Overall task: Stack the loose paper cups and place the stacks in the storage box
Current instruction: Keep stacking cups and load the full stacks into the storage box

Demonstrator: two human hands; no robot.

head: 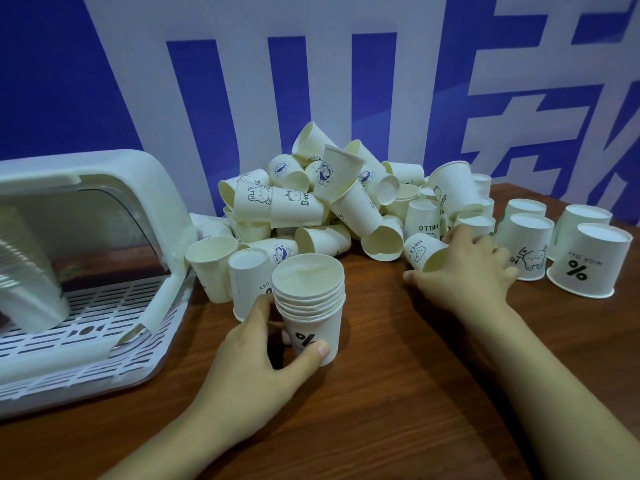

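Observation:
My left hand (256, 355) grips an upright stack of several nested white paper cups (310, 299) with a "%" print, resting on the wooden table (398, 393). My right hand (464, 268) reaches into the pile of loose cups (329, 199) and closes around a tipped cup with a smiley and "HELLO" print (420, 252). The white storage box (114, 216) stands at the left with its lid swung up. A long stack of cups (27, 271) lies tilted inside it on the slotted tray.
Several cups stand upside down at the right, among them one with a "%" print (588, 261). Upright and upside-down cups (211, 261) stand between the box and my stack. A blue and white wall rises behind the pile. Bare table lies in front.

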